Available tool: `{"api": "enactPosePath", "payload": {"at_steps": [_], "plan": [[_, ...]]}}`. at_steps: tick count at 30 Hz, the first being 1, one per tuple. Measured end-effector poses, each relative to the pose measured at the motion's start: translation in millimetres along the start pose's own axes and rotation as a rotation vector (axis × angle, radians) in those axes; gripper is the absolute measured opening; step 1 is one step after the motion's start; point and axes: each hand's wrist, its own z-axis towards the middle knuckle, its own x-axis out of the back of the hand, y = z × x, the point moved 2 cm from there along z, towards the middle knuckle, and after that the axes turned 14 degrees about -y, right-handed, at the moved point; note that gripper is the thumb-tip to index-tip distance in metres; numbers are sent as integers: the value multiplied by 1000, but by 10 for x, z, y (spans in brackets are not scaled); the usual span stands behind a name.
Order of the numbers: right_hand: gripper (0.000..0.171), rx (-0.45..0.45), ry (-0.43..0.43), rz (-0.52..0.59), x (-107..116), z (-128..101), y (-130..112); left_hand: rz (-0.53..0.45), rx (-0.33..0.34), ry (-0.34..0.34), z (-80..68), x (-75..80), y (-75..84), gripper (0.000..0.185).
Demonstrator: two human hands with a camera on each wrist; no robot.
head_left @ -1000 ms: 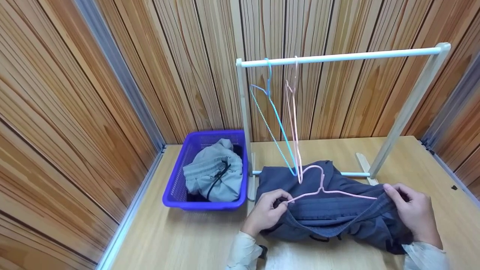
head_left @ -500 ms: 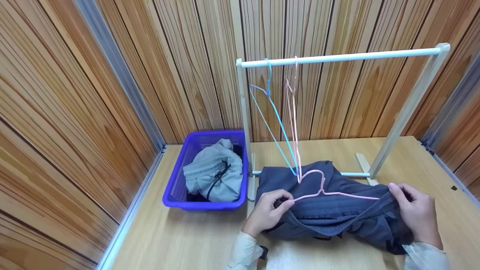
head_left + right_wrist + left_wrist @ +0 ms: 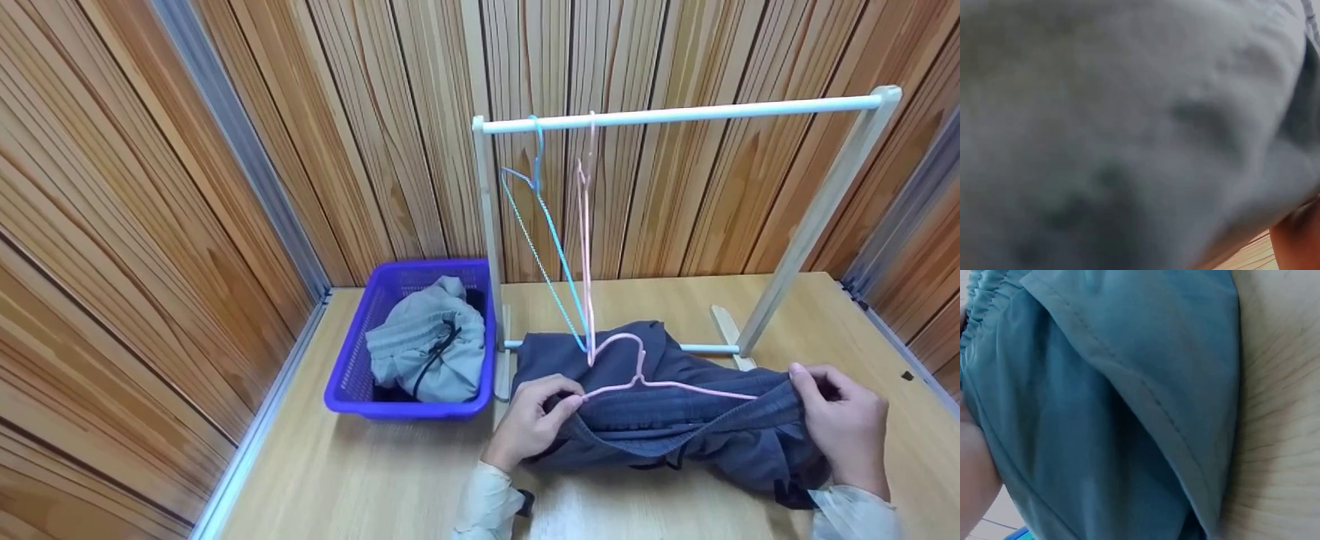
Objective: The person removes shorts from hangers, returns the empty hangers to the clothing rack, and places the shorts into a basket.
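Here both hands pinch the dark blue shorts lying lower centre on the tabletop — left hand apparently also holding the pink hanger, right hand gripping the waistband's right end.

The head view looks forward and down from the table's near edge toward the panelled wall, taking in the whole rack. Both wrist views sit pressed against the dark garment, cloth filling them; the left wrist view also catches table at its right edge.
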Motion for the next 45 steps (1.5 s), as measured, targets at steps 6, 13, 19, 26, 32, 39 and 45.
{"api": "enactPosePath", "payload": {"at_steps": [6, 13, 19, 26, 32, 39, 45], "plan": [[20, 172, -5, -16, -46, -31, -44, -8, 25, 16, 21, -44, -9, 17], [15, 294, -22, -45, -62, -48, -66, -28, 47, 19, 49, -87, 16, 18], [21, 315, -91, -140, -74, -53, -81, -27, 85, 2, 60, -106, 40, 13], [20, 312, -60, -188, -104, -32, -117, -66, 114, -16, 59, -106, 52, 11], [22, 278, 14, -147, -97, -63, -123, -63, 95, -11, 63, -127, 38, 18], [26, 272, 91, -91, -84, -91, -102, -81, 84, -9, 73, -113, 40, 17], [21, 393, 206, -40, -94, -81, -84, -108, 96, -4, 51, -117, 49, 15]]}}
